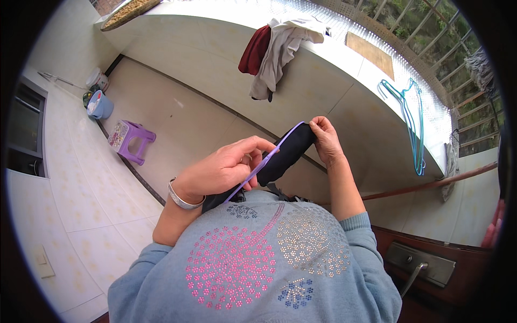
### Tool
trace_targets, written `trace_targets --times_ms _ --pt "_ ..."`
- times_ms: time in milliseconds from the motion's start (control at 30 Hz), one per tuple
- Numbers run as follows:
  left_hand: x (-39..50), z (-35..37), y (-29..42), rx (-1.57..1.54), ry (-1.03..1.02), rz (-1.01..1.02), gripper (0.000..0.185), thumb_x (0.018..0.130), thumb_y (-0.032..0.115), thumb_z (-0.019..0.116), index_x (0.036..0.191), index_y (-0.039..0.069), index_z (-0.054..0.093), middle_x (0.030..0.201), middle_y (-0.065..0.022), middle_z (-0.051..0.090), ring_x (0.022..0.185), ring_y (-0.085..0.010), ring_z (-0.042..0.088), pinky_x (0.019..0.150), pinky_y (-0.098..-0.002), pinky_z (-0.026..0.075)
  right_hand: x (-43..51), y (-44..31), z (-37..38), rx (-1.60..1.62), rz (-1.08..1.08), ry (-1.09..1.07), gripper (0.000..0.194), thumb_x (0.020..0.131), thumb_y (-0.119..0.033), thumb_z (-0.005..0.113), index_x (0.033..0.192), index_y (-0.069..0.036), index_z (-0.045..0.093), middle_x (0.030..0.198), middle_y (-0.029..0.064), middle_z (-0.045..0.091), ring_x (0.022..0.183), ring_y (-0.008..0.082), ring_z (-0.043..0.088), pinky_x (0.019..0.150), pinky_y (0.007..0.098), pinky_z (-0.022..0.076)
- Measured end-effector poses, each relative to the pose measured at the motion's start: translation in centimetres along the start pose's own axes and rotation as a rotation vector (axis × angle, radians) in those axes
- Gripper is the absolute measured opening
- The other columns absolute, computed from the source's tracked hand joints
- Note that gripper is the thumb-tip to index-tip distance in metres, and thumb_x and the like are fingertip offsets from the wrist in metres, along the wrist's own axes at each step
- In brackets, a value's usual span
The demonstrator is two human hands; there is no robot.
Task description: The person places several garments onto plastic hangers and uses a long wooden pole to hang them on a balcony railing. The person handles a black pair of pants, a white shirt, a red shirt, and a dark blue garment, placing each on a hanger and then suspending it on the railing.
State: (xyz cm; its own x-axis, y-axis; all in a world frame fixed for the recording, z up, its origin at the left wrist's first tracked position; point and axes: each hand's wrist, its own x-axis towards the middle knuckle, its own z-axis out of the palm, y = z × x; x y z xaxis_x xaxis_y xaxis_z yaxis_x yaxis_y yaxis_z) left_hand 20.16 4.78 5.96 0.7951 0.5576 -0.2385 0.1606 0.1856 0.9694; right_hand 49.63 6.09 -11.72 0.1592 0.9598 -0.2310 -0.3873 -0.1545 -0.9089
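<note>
A light purple clothes hanger [262, 162] slants across in front of my chest, with a black garment [290, 151] hanging along it. Its lower end disappears behind my left forearm and sweater. My left hand [226, 167], with a silver bangle at the wrist, grips the hanger around its middle. At the upper end, my right hand [325, 139] pinches the black cloth against the tip of the hanger between thumb and fingers. The garment's lower part is partly hidden by my left hand and body.
Ahead, a grey garment [278, 50] and dark red cloth [254, 52] drape over a ledge. Blue-green hangers [412, 121] and a flat board [369, 52] lie farther right. A wooden pole [436, 183] crosses at right. A purple stool [137, 141] and blue bucket [103, 107] stand left.
</note>
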Motion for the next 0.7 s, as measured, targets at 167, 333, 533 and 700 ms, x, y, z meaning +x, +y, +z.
trace_targets --times_ms 167,333,533,700 --pt "0.1 0.4 0.1 0.236 0.133 0.100 0.031 0.093 0.004 0.051 0.124 0.005 0.053 0.083 -0.0017 0.051 0.061 -0.0053 0.052 0.054 -0.0205 0.046 -1.1 0.3 -0.4 0.067 0.029 0.023 0.017 0.092 -0.018 0.065 0.101 -0.008 0.056 0.087 -0.0030 0.059 0.080 0.0069 0.054 0.071 0.0213 0.0433" --pt "0.4 -0.6 2.1 0.434 0.296 -0.037 0.023 0.101 0.016 0.050 0.120 0.004 0.057 0.082 -0.0023 0.058 0.048 -0.0023 0.047 0.043 -0.0180 0.041 2.0 -0.9 1.9 -0.491 -0.155 0.052 0.025 0.093 -0.026 0.066 0.106 -0.006 0.058 0.088 -0.0017 0.060 0.078 0.0098 0.054 0.073 0.0242 0.0457" --pt "0.6 -4.4 4.2 0.332 0.489 0.073 0.026 0.102 0.030 0.048 0.102 0.008 0.061 0.072 -0.0006 0.059 0.045 0.0004 0.044 0.040 -0.0162 0.034 4.5 -3.3 3.7 -0.886 -0.523 0.198 0.028 0.084 -0.020 0.072 0.104 -0.006 0.058 0.088 0.0065 0.059 0.080 0.0214 0.058 0.074 0.0344 0.0490" --pt "-0.4 -7.8 5.2 0.358 0.658 0.169 0.031 0.101 0.039 0.049 0.100 0.010 0.061 0.068 0.0015 0.057 0.047 0.0021 0.038 0.041 -0.0139 0.027 3.4 -3.4 4.8 -0.879 -0.422 0.124 0.021 0.085 -0.017 0.071 0.099 -0.005 0.061 0.089 0.0061 0.059 0.078 0.0198 0.057 0.074 0.0329 0.0490"
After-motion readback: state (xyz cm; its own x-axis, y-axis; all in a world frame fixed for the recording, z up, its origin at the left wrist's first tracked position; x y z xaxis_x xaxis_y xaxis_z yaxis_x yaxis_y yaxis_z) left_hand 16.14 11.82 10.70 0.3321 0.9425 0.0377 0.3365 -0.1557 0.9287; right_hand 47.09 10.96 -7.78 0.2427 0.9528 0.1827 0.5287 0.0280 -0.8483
